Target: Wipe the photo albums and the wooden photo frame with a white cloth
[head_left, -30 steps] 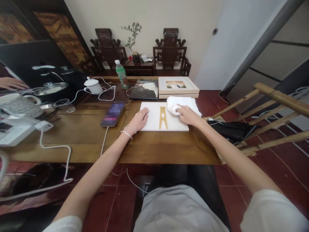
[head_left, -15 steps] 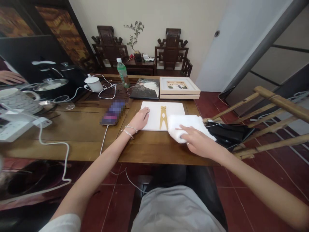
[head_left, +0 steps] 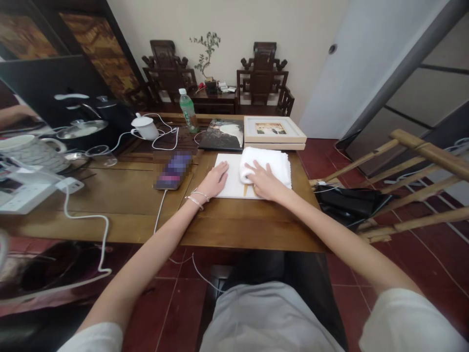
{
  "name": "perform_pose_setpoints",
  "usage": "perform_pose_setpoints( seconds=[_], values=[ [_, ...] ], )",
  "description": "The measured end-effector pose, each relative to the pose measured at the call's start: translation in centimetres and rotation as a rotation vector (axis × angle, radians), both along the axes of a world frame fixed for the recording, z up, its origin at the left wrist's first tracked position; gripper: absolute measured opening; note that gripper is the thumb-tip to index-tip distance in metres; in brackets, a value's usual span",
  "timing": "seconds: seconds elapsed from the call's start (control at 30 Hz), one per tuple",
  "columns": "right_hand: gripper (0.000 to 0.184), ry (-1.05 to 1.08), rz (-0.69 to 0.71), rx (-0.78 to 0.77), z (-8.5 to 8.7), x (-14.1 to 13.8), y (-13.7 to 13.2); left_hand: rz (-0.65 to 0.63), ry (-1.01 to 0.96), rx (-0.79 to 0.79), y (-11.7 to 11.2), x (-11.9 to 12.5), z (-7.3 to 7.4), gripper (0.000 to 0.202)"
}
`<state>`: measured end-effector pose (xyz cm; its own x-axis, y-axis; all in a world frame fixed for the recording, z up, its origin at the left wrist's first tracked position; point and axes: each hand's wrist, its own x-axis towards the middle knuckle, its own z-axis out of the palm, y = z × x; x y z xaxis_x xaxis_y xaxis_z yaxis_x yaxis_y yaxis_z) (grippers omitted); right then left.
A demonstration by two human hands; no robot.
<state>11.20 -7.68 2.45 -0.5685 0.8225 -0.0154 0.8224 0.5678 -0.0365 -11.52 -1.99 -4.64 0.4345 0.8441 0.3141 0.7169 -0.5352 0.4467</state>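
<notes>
A white board (head_left: 231, 187) lies flat on the wooden table, with my left hand (head_left: 217, 179) resting flat at its left edge, fingers stretched out. A folded white towel (head_left: 276, 164) covers the board's upper right part. My right hand (head_left: 264, 181) holds the towel from above, its fingers over the near side and its palm toward me. From under the towel pokes the lower end of a gold animal-shaped figure (head_left: 245, 189) on the board; the rest of it is hidden.
Behind the board are a dark photo panel (head_left: 220, 141) and stacked framed pictures (head_left: 298, 131). Left of it lies a phone (head_left: 172, 171) on a cable. A green bottle (head_left: 188, 111), a lidded cup (head_left: 145, 128) and a power strip (head_left: 22, 198) stand farther left. A bamboo chair (head_left: 432, 154) is at right.
My right hand has moved left and away from me with the towel, from the board's right edge onto the board, covering most of the gold figure. My left hand has stayed in place.
</notes>
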Motion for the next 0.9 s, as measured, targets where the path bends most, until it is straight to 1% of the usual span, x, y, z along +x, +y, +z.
perform_pose_setpoints(
  seconds=[0.1, 0.2, 0.27, 0.3, 0.33, 0.4, 0.47, 0.6, 0.7, 0.73, 0.8, 0.9],
  values=[
    [0.055, -0.028, 0.073, 0.019, -0.2, -0.1, -3.6, 0.001, 0.01, 0.004, 0.0, 0.1, 0.0, 0.049],
    [0.055, -0.035, 0.158, 0.01, -0.1, 0.0, -7.2, -0.004, -0.001, 0.013, 0.0, 0.2, 0.0, 0.048],
    [0.053, -0.042, 0.202, -0.001, 0.2, 0.0, -8.6, -0.006, -0.002, 0.015, 0.0, 0.2, 0.0, 0.048],
    [0.053, -0.043, 0.211, -0.007, 0.4, 0.0, -8.8, -0.005, -0.002, 0.015, 0.0, 0.2, 0.0, 0.048],
    [0.053, -0.044, 0.21, -0.017, 0.5, -0.1, -8.6, -0.002, -0.003, 0.014, 0.0, 0.2, 0.0, 0.048],
    [0.054, -0.037, 0.181, -0.034, 0.7, -0.3, -7.3, 0.002, -0.006, 0.015, 0.0, 0.2, 0.0, 0.048],
    [0.055, -0.024, 0.138, -0.032, 0.8, -0.6, -5.0, -0.002, -0.008, 0.02, 0.0, 0.1, -0.1, 0.048],
    [0.055, -0.005, 0.061, 0.017, 0.6, -1.5, 0.6, -0.01, -0.014, 0.008, 0.2, 0.0, -0.2, 0.048],
    [0.056, 0.002, 0.033, 0.039, 0.4, -2.2, 3.3, -0.008, -0.012, -0.012, 0.3, -0.1, -0.2, 0.049],
    [0.056, -0.004, 0.022, 0.038, 0.3, -2.4, 3.6, -0.01, -0.009, -0.013, 0.3, -0.1, -0.2, 0.049],
    [0.058, -0.028, 0.005, 0.031, 0.0, -2.8, 3.3, -0.017, -0.003, -0.009, 0.3, -0.1, -0.2, 0.049],
    [0.058, -0.058, 0.034, 0.032, -0.3, -3.0, 0.6, -0.03, 0.007, 0.006, 0.3, -0.1, -0.2, 0.048]
  ],
)
